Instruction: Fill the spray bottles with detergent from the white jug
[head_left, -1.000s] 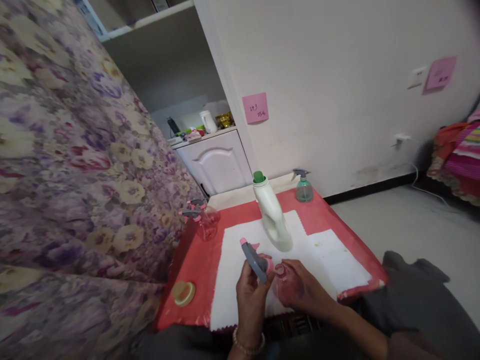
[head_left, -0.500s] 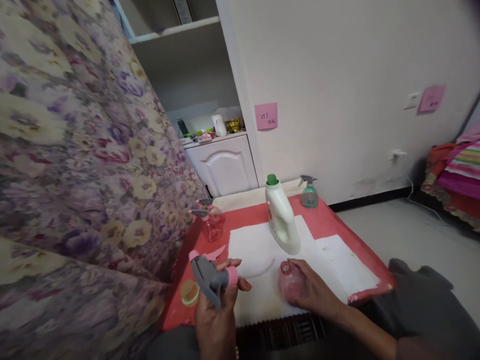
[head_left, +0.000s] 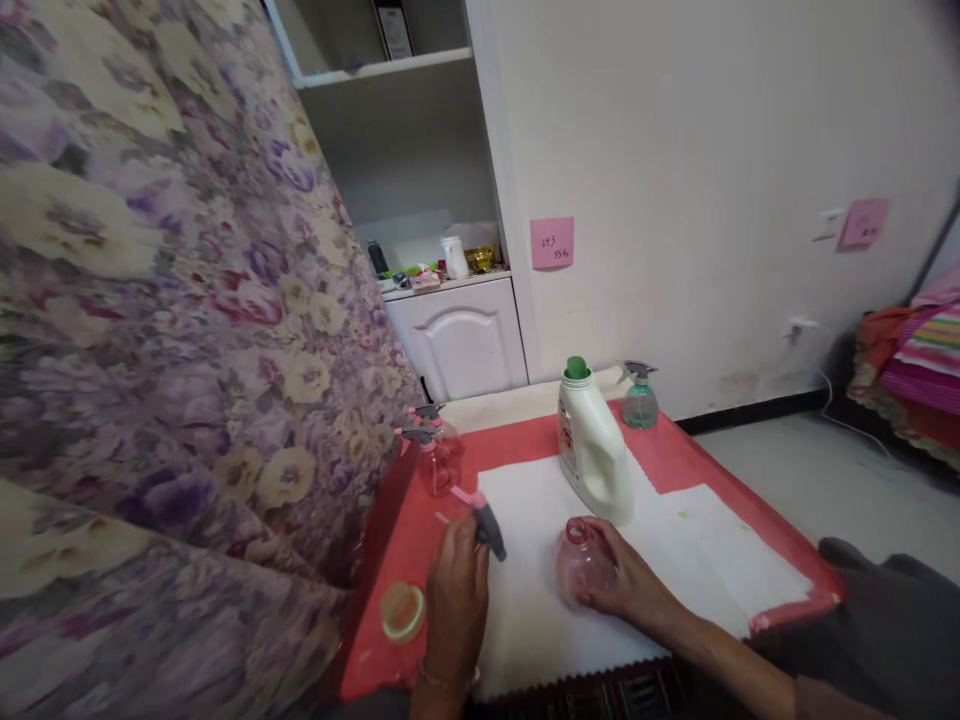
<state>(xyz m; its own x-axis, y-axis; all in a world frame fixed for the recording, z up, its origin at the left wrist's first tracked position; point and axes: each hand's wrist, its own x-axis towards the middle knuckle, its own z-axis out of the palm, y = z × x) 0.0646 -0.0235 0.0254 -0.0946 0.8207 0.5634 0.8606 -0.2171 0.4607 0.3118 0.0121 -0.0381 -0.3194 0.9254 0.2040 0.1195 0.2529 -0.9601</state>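
Observation:
My left hand (head_left: 459,580) is closed on a grey and pink spray nozzle (head_left: 487,525), its trigger end sticking out past the fingers. The rest of the nozzle is hidden by the hand. Around the side of a clear pink round bottle (head_left: 577,575) wraps my right hand (head_left: 626,580). This bottle has an uncovered neck and stands over the white cloth (head_left: 525,620). Behind it rises a large pale green jug (head_left: 600,455) with a green piece in its mouth. Near my left wrist sits a jar with a tan and yellowish round top (head_left: 403,610).
Two pink spray bottles (head_left: 437,465) stand at the table's left back. A green spray bottle (head_left: 640,400) is at the right back. A red cover (head_left: 517,440) lies under the cloths. A floral curtain (head_left: 225,400) borders the left side.
My left hand has turned over and lowered with the nozzle, which now points away from me. My right hand still holds the pink bottle. The view has shifted slightly.

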